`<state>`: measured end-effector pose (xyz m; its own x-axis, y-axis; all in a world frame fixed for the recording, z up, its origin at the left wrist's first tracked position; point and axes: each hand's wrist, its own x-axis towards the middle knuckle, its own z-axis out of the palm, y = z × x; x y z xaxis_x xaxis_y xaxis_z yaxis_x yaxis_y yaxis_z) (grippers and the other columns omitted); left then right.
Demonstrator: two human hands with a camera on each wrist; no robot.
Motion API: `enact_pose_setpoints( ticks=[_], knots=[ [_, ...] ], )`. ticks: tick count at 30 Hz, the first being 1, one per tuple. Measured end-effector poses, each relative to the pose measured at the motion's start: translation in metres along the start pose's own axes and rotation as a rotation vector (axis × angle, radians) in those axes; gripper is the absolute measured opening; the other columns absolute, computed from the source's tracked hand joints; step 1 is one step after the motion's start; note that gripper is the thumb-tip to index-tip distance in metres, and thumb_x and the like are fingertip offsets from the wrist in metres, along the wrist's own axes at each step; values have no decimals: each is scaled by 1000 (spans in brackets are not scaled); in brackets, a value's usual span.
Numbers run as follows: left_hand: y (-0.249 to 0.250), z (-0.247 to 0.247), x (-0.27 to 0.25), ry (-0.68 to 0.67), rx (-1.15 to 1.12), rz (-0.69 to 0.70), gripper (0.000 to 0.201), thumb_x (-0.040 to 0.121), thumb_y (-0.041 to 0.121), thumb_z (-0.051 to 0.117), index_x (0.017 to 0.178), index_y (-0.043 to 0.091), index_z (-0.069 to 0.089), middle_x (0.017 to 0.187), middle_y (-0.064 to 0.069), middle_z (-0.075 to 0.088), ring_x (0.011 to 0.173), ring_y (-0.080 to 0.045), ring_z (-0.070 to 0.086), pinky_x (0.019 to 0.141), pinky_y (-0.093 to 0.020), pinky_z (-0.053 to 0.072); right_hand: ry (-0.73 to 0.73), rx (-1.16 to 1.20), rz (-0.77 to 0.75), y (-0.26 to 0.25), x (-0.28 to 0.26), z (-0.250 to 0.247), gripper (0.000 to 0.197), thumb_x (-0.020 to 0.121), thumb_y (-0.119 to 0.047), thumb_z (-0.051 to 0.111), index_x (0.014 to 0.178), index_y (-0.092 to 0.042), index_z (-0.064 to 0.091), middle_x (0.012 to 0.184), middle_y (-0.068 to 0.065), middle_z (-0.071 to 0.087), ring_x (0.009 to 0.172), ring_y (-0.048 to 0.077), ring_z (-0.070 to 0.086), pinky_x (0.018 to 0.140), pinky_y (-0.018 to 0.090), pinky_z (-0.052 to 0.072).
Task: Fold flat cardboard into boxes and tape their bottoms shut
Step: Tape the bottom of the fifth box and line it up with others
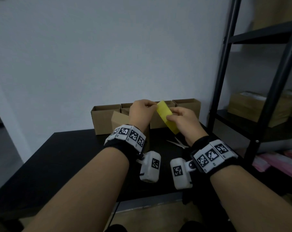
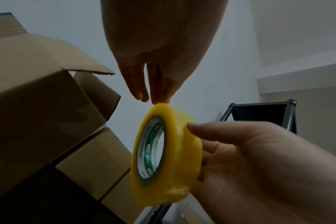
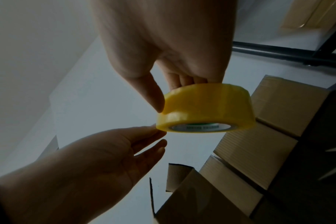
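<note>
A yellow tape roll (image 1: 165,115) is held up above the black table (image 1: 58,156). My right hand (image 1: 171,116) grips the roll, thumb on its outer face (image 2: 184,151), fingers behind it. My left hand (image 1: 151,105) pinches at the roll's top rim with its fingertips (image 2: 159,98); no loose tape end shows. In the right wrist view the right hand (image 3: 169,97) clasps the roll (image 3: 207,109) from above and the left hand (image 3: 159,136) touches its edge. A brown cardboard box (image 1: 120,121) stands on the table under my left wrist, flaps open (image 2: 38,106).
A row of folded cardboard boxes (image 1: 103,118) lines the wall at the table's back. Scissors (image 1: 178,143) lie on the table below my right hand. A black metal shelf rack (image 1: 225,81) with more boxes (image 1: 249,106) stands to the right.
</note>
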<state>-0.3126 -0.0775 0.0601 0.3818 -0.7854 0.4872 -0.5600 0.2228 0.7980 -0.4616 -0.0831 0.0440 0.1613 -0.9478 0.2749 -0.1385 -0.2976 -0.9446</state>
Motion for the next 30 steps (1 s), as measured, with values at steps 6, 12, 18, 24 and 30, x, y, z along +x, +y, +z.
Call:
enact_pose_setpoints(
  ticks=[6, 12, 18, 24, 30],
  knots=[
    [8, 0, -3, 26, 35, 16, 13, 88, 22, 64, 92, 15, 74, 89, -1, 72, 82, -16, 65, 75, -32, 55, -7, -6, -28, 3, 0, 0, 41, 91, -15, 65, 131, -12, 59, 119, 4, 65, 109, 17, 60, 82, 26, 45],
    [13, 2, -6, 34, 113, 50, 16, 91, 19, 58, 94, 13, 72, 91, -3, 71, 86, -18, 64, 75, -29, 51, -4, -43, -74, 3, -2, 0, 39, 93, -20, 62, 132, -12, 59, 120, 3, 65, 108, 15, 60, 77, 22, 45],
    [13, 2, -8, -2, 134, 61, 15, 92, 18, 56, 94, 12, 70, 91, -2, 69, 86, -17, 62, 77, -30, 51, -5, -106, -134, 2, -5, -3, 37, 94, -21, 61, 131, -11, 58, 115, 0, 63, 98, 7, 57, 68, 13, 40],
    [10, 2, -8, -27, 72, 35, 14, 91, 18, 56, 93, 14, 69, 91, -1, 68, 86, -17, 62, 74, -29, 50, -19, -191, -170, 5, -2, -5, 35, 96, -25, 58, 129, -12, 59, 107, -4, 60, 82, -7, 50, 64, 12, 36],
    [13, 6, -10, -63, 21, 18, 11, 92, 19, 56, 93, 14, 66, 85, 2, 64, 79, -13, 58, 69, -26, 44, 19, -225, -141, 12, 1, -7, 39, 95, -31, 58, 129, -12, 58, 111, 0, 61, 85, 0, 51, 62, 13, 35]
  ],
)
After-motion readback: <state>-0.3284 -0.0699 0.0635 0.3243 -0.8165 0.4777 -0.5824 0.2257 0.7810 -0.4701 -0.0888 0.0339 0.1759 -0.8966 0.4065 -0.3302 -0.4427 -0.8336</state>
